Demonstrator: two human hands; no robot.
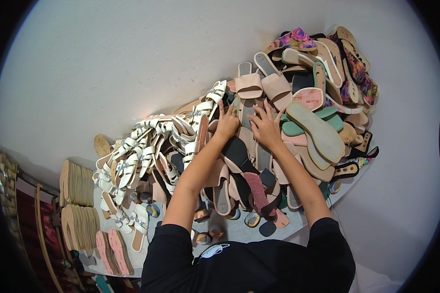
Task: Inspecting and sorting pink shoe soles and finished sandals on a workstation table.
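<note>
Both my arms reach into a big pile of sandals and shoe parts. My left hand lies over the pile's middle, with some fingers stretched apart and others bent. It is beside the white strappy sandals with silvery ornaments. My right hand has its fingers spread over a grey-lined slide sandal, its fingertips at that sandal's insole. I see nothing gripped in either hand. Just beyond them rest two pale pink slide sandals. Below my hands lie a black sole and a glittery pink piece.
Pale soles, green pieces and floral wedges heap up at right. Stacked tan insoles and pink insoles stand at the left on the grey table. A white wall rises behind.
</note>
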